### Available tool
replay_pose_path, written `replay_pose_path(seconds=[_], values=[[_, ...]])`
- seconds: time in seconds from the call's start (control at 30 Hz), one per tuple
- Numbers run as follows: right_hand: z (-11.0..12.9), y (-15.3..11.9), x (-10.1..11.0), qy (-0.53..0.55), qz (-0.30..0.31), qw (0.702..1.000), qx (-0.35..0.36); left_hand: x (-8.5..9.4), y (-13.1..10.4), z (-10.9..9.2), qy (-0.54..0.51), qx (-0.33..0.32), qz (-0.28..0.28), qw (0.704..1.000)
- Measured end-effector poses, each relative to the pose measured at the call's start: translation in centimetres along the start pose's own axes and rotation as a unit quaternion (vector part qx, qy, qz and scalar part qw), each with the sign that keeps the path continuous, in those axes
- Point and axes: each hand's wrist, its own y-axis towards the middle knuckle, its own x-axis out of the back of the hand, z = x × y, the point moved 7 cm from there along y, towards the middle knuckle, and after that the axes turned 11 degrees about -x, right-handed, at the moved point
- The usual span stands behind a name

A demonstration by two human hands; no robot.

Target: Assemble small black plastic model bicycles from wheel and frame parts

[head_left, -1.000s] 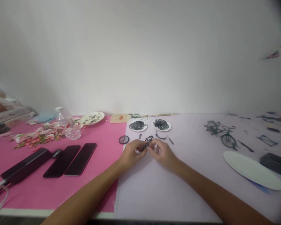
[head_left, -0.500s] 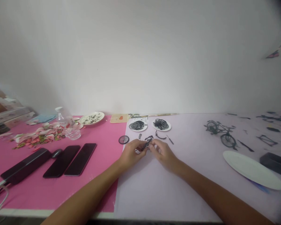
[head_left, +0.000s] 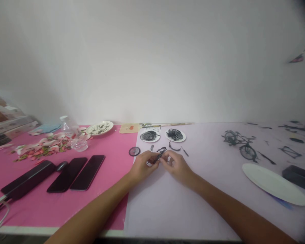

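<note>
Between my hands is a small black model bicycle part (head_left: 161,151), partly hidden by my fingers. My left hand (head_left: 144,166) is closed on its near end in a pinch. My right hand (head_left: 176,166) pinches at the same part from the right, with thumb and forefinger close together. Just left of the hands lies a black spoked model wheel (head_left: 134,151). Beyond them lie a small dark piece (head_left: 151,147), a curved black strip (head_left: 174,147) and a thin dark rod (head_left: 184,151).
Two white plates hold black parts, a left plate (head_left: 157,139) and a right plate (head_left: 184,138). An assembled model bicycle (head_left: 240,144) stands right, near a white oval plate (head_left: 274,184). Left are phones (head_left: 87,173), a power bank (head_left: 27,179), a plastic bottle (head_left: 69,127) and pink scraps (head_left: 45,144).
My right thumb and fingers have shifted slightly left and in against the black part. My left hand has stayed almost in place.
</note>
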Motion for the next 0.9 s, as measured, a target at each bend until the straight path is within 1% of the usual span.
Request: replay_pose_path(seconds=[0.13,0.43,0.57,0.73,0.9], values=[[0.1,0.0,0.1,0.007,-0.007,1.0,-0.005,0.0,0.0,0.1,-0.004,0.006,0.001,1.0],[0.4,-0.3,0.2,0.018,0.019,1.0,-0.017,0.2,0.1,-0.1,0.005,0.003,-0.006,1.0],[0.5,-0.2,0.2,0.009,0.02,0.999,-0.029,0.5,0.0,0.0,0.01,0.002,-0.018,1.0],[0.3,-0.1,0.2,-0.011,0.015,0.999,-0.036,1.1,0.0,0.1,0.026,0.011,-0.053,0.998],[-0.3,0.1,-0.2,-0.039,0.021,0.998,-0.051,1.7,0.3,-0.6,0.022,0.015,-0.09,0.996]])
